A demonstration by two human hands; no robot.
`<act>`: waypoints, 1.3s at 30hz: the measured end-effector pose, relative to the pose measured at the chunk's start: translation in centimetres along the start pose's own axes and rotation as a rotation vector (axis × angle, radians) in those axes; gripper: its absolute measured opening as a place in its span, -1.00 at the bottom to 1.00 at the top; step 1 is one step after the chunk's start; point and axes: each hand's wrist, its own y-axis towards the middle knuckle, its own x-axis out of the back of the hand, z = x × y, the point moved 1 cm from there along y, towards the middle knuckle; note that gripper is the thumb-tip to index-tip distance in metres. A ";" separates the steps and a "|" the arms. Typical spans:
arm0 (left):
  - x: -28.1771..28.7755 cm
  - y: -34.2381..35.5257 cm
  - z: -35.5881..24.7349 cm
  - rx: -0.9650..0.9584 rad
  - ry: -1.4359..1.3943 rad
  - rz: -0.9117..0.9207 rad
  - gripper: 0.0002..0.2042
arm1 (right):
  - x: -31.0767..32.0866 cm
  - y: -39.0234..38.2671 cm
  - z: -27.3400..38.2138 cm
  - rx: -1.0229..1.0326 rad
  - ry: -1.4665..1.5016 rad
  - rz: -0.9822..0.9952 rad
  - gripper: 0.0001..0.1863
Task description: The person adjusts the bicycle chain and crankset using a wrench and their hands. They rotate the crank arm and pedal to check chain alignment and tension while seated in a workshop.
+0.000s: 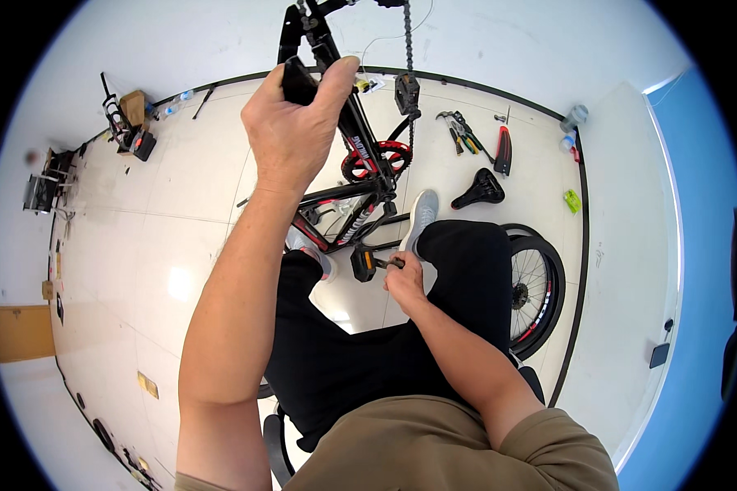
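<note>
A black bicycle frame (357, 127) with red and white markings stands tilted in front of me, without wheels on it. My left hand (291, 123) is closed around a black part at its upper end. Low between my knees, my right hand (405, 280) is closed on a short dark metal piece (391, 263) beside a black pedal (363, 263) with orange reflectors. My fingers hide most of that piece, so its kind is unclear. A red and black chainring (395, 157) sits mid-frame. The other pedal (407, 94) and a hanging chain (409, 41) are farther up.
To the right lie a black saddle (479, 189), pliers and other hand tools (460, 133), a red and black mudguard-like piece (503, 150) and wheels (549, 295). A green packet (571, 201) lies near the right wall. Bicycle parts and a box (133, 106) stand at far left.
</note>
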 end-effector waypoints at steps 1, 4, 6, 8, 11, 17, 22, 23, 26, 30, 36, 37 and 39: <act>0.0 0.0 0.2 -0.005 -0.008 -0.016 -0.62 | -0.1 0.1 0.0 0.018 -0.019 -0.020 -0.77; -0.3 0.1 0.6 -0.010 -0.028 -0.043 -0.62 | 0.0 0.6 -0.2 0.058 -0.036 -0.087 -0.79; -0.2 0.2 0.7 -0.020 -0.036 -0.057 -0.61 | -0.2 0.3 0.6 0.071 0.003 -0.092 -0.80; -0.1 0.1 0.4 -0.012 0.010 -0.059 -0.62 | -0.2 0.5 0.6 0.110 -0.002 -0.094 -0.80; -0.3 0.1 0.7 -0.001 -0.019 -0.053 -0.62 | -0.2 0.5 0.7 0.129 0.035 -0.106 -0.79; -0.1 0.2 0.8 -0.020 -0.043 -0.033 -0.63 | -0.1 0.8 1.1 0.229 0.080 -0.296 -0.82; 0.5 0.2 0.8 0.001 -0.117 0.058 -0.69 | 1.7 0.0 3.3 0.251 0.184 -0.232 -0.84; 0.5 0.2 0.4 0.019 -0.132 0.079 -0.69 | 2.2 -0.8 4.3 0.256 0.191 -0.222 -0.84; 1.8 0.3 0.8 0.068 -0.088 0.177 -0.68 | 2.9 -3.0 6.7 0.296 0.206 -0.191 -0.80; 1.7 1.1 1.7 0.094 -0.150 0.283 -0.55 | 5.0 -5.8 12.9 0.511 0.344 -0.092 -0.70; 2.8 1.3 2.1 0.147 -0.382 0.390 -0.48 | 5.1 -11.2 27.9 0.668 0.372 0.310 -0.78; 2.8 1.4 2.4 0.145 -0.390 0.404 -0.45 | 4.8 -11.8 30.0 0.718 0.376 0.370 -0.80; 2.9 1.5 2.3 0.238 -0.456 0.371 -0.33 | 4.1 -12.4 33.6 0.795 0.282 0.444 -0.83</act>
